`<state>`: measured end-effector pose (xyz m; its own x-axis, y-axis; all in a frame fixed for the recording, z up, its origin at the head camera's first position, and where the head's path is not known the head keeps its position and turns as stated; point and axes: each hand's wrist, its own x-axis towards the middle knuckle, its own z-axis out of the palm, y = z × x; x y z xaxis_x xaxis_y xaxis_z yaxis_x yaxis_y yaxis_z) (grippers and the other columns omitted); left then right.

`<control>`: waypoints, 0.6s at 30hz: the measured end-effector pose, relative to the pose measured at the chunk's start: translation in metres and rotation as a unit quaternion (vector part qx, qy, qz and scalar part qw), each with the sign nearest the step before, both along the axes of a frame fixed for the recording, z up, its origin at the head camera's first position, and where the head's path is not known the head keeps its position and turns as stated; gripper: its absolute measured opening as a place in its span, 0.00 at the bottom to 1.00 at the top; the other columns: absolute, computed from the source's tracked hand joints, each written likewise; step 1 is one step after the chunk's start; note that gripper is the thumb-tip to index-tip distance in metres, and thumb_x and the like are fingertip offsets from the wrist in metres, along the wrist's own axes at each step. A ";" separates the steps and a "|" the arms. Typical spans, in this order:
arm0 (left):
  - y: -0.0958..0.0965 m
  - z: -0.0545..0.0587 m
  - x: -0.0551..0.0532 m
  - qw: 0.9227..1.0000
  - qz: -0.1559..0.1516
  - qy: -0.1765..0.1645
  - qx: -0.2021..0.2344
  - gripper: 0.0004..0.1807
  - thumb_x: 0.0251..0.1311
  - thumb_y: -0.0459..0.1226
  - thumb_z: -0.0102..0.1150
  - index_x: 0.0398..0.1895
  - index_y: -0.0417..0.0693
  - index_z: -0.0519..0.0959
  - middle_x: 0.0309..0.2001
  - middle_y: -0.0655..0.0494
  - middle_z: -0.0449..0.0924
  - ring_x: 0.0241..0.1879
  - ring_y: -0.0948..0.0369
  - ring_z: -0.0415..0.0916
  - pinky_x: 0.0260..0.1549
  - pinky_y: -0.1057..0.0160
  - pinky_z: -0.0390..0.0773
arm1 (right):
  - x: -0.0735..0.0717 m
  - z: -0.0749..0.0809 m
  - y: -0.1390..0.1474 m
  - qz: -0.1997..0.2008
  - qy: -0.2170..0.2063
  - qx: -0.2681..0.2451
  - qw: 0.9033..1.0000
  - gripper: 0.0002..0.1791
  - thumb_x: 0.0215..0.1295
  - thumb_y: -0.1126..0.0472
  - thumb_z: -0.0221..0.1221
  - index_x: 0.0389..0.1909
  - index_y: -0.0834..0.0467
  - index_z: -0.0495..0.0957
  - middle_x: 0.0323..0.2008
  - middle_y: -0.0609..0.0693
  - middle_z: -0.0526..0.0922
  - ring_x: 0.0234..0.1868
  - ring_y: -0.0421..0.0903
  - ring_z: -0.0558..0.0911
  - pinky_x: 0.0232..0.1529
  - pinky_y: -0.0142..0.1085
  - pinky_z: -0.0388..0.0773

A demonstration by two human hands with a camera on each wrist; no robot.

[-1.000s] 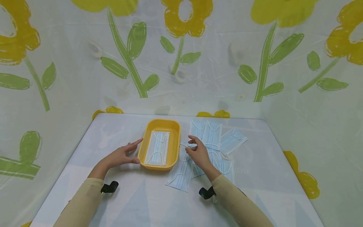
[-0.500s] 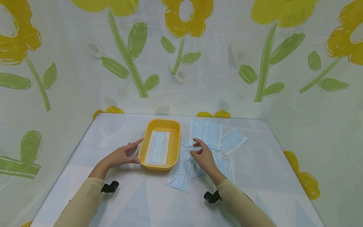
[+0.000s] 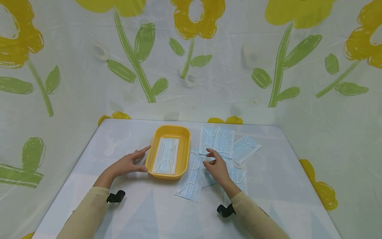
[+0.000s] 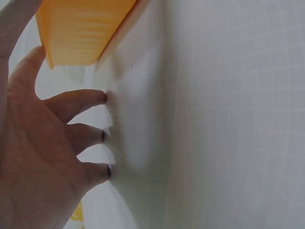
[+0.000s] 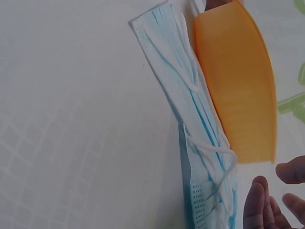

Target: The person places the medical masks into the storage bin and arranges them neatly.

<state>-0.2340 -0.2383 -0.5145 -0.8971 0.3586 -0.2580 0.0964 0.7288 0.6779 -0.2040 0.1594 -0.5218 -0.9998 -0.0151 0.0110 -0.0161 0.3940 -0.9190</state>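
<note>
Loose face masks [image 3: 188,186]: pale blue, finely pleated, thin oblongs with white corded ear loops; overlapping in a fanned heap on the table, right of the tray, the nearest just beside its wall. Right hand [image 3: 218,169]: above the heap, thumb and fingers apart, grasping nothing. Handling, as judged: pinch a single mask by its stiffer edge, check that no neighbour's loop is hooked, lift level, lay it square. Mask in the tray [image 3: 170,157]: one visible, flat, lengthwise. Tray [image 3: 182,146]: yellow, smooth, seemingly plastic, round-cornered, with sloping walls. Left hand [image 3: 128,164]: fingers extended, unclenched, touching the rim; light steadying should suffice. Table [image 3: 143,212]: pale, faintly patterned. Backdrop [image 3: 223,63]: whitish sheeting, yellow flowers, green stems.
</note>
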 end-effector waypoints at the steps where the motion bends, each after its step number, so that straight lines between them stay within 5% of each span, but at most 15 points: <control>1: 0.000 0.000 0.000 1.000 0.000 0.000 0.000 0.59 0.51 0.59 0.75 0.82 0.72 0.49 0.77 0.41 0.57 0.77 0.30 0.37 0.65 0.22 0.45 | 0.001 -0.001 0.001 -0.001 -0.001 -0.001 1.000 0.31 0.68 0.65 0.63 0.71 0.55 0.70 0.57 0.58 0.79 0.44 0.49 0.86 0.35 0.36 0.81; 18: 0.001 0.003 0.002 1.000 0.001 -0.003 0.002 0.59 0.51 0.58 0.75 0.82 0.72 0.49 0.77 0.41 0.57 0.77 0.31 0.37 0.66 0.22 0.46 | 0.009 0.000 0.020 -0.018 -0.002 0.017 1.000 0.31 0.67 0.64 0.64 0.71 0.56 0.71 0.58 0.57 0.79 0.43 0.49 0.85 0.33 0.34 0.81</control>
